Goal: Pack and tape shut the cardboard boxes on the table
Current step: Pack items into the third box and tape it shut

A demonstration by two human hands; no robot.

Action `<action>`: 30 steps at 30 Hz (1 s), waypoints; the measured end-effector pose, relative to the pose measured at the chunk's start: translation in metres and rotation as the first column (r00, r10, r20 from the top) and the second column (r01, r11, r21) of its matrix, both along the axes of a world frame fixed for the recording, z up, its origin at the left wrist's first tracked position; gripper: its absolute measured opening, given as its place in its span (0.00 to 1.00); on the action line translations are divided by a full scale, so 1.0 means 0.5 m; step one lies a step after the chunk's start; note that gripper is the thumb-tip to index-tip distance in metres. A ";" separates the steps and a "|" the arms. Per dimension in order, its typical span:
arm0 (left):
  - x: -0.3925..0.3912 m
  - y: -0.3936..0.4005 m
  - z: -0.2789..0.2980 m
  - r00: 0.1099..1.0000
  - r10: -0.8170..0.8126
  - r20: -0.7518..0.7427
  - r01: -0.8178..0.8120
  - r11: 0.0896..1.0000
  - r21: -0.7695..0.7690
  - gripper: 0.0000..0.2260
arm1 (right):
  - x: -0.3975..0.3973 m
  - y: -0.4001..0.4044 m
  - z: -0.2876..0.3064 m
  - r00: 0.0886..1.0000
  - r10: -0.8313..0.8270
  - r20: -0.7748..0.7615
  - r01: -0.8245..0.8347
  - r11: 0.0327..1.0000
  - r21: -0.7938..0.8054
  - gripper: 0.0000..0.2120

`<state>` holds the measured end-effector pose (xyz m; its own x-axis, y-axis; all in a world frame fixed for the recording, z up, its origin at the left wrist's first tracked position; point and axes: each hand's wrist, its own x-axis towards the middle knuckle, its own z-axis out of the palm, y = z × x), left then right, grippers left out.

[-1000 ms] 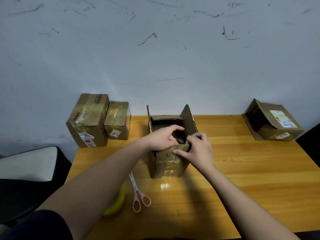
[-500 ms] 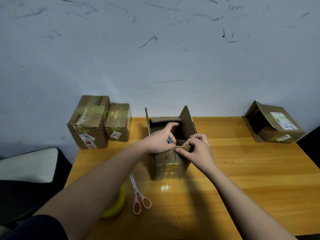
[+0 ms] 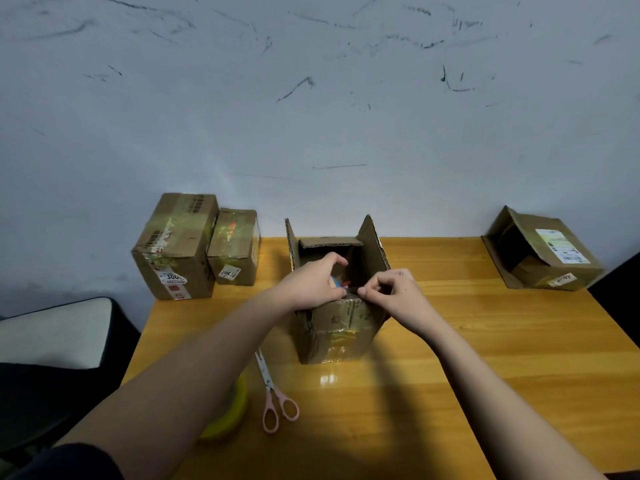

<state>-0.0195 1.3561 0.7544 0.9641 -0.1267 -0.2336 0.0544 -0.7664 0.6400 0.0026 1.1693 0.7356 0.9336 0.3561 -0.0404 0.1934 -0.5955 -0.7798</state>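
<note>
Centrally on the wooden table (image 3: 485, 341) stands the open cardboard box (image 3: 337, 336), flaps up at left, right and far side. The left hand (image 3: 311, 285) reaches over the near-left rim into the opening, its fingers curled; what they hold cannot be told. The right hand (image 3: 398, 296) sits at the near-right rim, its thumb and fingers pinched together on the near flap's edge. Small blue and red contents (image 3: 341, 283) show between the hands, too hidden to name.

Surroundings: pink-handled scissors (image 3: 273, 393) lie closed, just near-left of the box. A yellow tape roll (image 3: 232, 414) lies left of the scissors, partly covered by the left forearm. Two taped boxes sit at the far-left corner, touching each other: the larger taped box (image 3: 175, 247) overhangs the table's left edge; the smaller taped box (image 3: 235, 249) is on its right. A tipped box (image 3: 543, 252) lies at the far-right corner with its mouth facing left. A pale seat cushion (image 3: 52, 334) is off the table to the left.

Open room: bare tabletop runs between the central box and the tipped box, and across the near right side. The wall bounds the far edge.

Writing: the larger taped box bears a label reading "300". The central box's handwriting and the tipped box's white shipping label are illegible.
</note>
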 end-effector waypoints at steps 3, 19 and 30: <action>-0.011 -0.002 0.008 1.000 0.014 0.006 -0.014 0.998 -0.056 0.26 | 0.010 0.004 0.006 1.000 0.012 0.019 -0.010 0.992 -0.125 0.13; -0.054 -0.017 -0.009 0.920 -0.240 0.311 0.099 0.908 0.408 0.14 | 0.025 0.071 0.042 0.995 -0.036 -0.097 -0.030 0.797 -0.604 0.09; -0.058 -0.021 -0.025 0.916 -0.196 0.350 0.048 0.919 0.391 0.10 | 0.007 0.042 -0.011 0.982 -0.011 0.186 0.039 0.988 -0.148 0.06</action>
<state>-0.0486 1.3455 0.7419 0.9701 -0.2260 0.0889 -0.2417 -0.9336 0.2646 0.0061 1.1903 0.7299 0.9384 0.3356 0.0817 0.3090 -0.7098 -0.6331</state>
